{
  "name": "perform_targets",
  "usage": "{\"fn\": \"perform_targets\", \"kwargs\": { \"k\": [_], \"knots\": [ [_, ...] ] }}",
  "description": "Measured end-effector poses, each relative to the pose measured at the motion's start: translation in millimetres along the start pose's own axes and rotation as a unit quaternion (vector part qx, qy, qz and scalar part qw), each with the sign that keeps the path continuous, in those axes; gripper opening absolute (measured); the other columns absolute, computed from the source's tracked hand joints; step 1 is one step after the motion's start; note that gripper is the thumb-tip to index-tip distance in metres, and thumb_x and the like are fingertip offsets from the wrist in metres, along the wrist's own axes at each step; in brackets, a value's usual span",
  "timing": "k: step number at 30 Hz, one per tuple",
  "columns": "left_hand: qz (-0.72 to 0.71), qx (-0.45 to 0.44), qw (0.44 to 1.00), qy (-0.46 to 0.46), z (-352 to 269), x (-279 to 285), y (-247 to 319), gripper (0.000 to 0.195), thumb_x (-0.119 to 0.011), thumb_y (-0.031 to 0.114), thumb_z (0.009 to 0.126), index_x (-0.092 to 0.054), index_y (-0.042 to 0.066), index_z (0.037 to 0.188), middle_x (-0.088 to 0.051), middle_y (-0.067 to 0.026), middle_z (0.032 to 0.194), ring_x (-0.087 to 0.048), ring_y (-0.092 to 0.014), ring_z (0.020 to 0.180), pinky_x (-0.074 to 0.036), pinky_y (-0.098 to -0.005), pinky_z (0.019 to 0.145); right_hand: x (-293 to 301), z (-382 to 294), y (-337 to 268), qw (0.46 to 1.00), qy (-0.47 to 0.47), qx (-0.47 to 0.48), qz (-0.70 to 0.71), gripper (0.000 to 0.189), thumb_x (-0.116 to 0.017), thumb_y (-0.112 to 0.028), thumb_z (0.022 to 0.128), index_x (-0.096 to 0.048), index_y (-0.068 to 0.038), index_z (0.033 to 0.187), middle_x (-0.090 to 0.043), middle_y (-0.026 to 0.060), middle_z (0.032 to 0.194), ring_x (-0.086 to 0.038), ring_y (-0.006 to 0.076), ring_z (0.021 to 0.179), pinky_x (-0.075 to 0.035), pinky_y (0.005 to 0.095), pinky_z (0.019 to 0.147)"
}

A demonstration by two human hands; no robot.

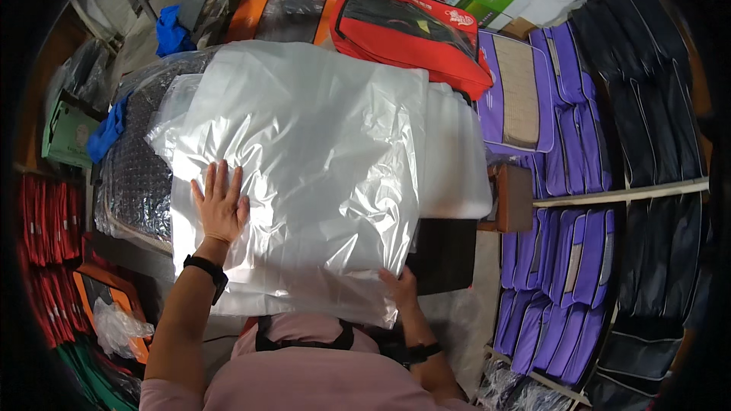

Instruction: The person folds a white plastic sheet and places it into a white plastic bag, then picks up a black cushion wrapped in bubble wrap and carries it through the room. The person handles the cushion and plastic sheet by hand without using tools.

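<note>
A large, clear plastic sheet or bag (308, 142) lies spread in front of me, creased and shiny, with its near edge by my lap. My left hand (221, 205) rests palm down on its left part, fingers spread. At its near right edge, my right hand (400, 288) pinches the plastic between thumb and fingers; part of that hand is hidden by the sheet. A stack of whitish translucent sheets (457, 154) shows under its right side. Beyond the far edge sits a red zippered bag (400, 40) with a dark see-through panel.
Purple fabric bags (577, 257) and black bags (657, 125) stand in rows at the right. A plastic-wrapped dark patterned item (134, 182) lies at the left, with a blue cloth (108, 128) on it. Red folded bags (51, 222) are stacked far left. A brown box (511, 197) sits right.
</note>
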State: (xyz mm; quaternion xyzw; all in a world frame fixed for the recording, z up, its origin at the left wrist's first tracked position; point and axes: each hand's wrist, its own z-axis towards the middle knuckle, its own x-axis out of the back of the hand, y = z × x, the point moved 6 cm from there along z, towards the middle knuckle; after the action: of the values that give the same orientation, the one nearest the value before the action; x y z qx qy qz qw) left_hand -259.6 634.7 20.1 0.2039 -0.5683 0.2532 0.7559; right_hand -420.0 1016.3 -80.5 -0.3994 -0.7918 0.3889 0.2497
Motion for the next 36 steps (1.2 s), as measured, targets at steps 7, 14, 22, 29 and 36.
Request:
{"fn": "perform_targets", "kwargs": {
  "k": [7, 14, 22, 29, 36],
  "knots": [
    [-0.01, 0.004, 1.0, 0.013, -5.1, 1.2, -2.0, 0.051, -0.04, 0.034, 0.084, -0.039, 0.02, 0.133, -0.032, -0.0104, 0.14, -0.021, -0.029, 0.132, -0.005, -0.0581, 0.102, 44.9, -62.4, 80.1, 0.996, -0.078, -0.013, 0.048, 0.025, -0.063, -0.022, 0.083, -0.057, 0.002, 0.091, -0.059, 0.0045, 0.083, -0.053, 0.0103, 0.076, -0.044, 0.0253, 0.069],
    [-0.025, 0.004, 1.0, -0.004, -4.6, -0.5, 0.3, 0.052, -0.042, 0.033, 0.082, -0.039, 0.018, 0.133, -0.03, -0.0138, 0.139, -0.02, -0.033, 0.132, -0.005, -0.0604, 0.101, 29.1, -69.8, 56.0, 0.998, -0.019, 0.03, 0.042, 0.033, -0.067, -0.016, 0.079, -0.052, 0.001, 0.102, -0.06, 0.006, 0.087, -0.056, 0.0125, 0.079, -0.045, 0.0257, 0.074],
    [-0.304, -0.397, 0.863, -0.076, 39.2, 18.4, 189.3, 0.044, -0.049, 0.006, 0.074, -0.048, 0.005, 0.118, -0.045, -0.0168, 0.124, -0.052, -0.034, 0.099, -0.042, -0.0392, 0.086, 25.6, -73.5, 58.1, 0.999, 0.04, 0.003, 0.003, 0.027, -0.07, -0.013, 0.074, -0.054, 0.001, 0.091, -0.058, 0.0052, 0.082, -0.053, 0.01, 0.075, -0.044, 0.0249, 0.068],
    [0.005, -0.593, 0.76, -0.268, 17.7, -39.1, 350.3, 0.025, -0.045, 0.013, 0.08, -0.057, 0.006, 0.101, -0.061, -0.0088, 0.089, -0.061, -0.027, 0.085, -0.048, -0.0336, 0.074, 24.0, -95.6, 39.5, 0.994, 0.082, 0.063, -0.046, 0.024, -0.064, -0.019, 0.08, -0.054, 0.001, 0.087, -0.055, 0.0019, 0.077, -0.046, 0.0076, 0.069, -0.041, 0.0241, 0.062],
    [-0.116, -0.606, 0.766, -0.178, 43.5, -27.6, 360.9, 0.016, -0.046, 0.011, 0.079, -0.059, 0.006, 0.088, -0.059, -0.0089, 0.09, -0.057, -0.026, 0.088, -0.046, -0.0336, 0.079, 40.2, -110.0, 78.4, 0.975, 0.167, 0.079, -0.126, 0.03, -0.059, -0.027, 0.085, -0.053, 0.0, 0.075, -0.049, 0.0096, 0.061, -0.044, 0.0154, 0.057, -0.038, 0.0323, 0.054]
  ]
}}
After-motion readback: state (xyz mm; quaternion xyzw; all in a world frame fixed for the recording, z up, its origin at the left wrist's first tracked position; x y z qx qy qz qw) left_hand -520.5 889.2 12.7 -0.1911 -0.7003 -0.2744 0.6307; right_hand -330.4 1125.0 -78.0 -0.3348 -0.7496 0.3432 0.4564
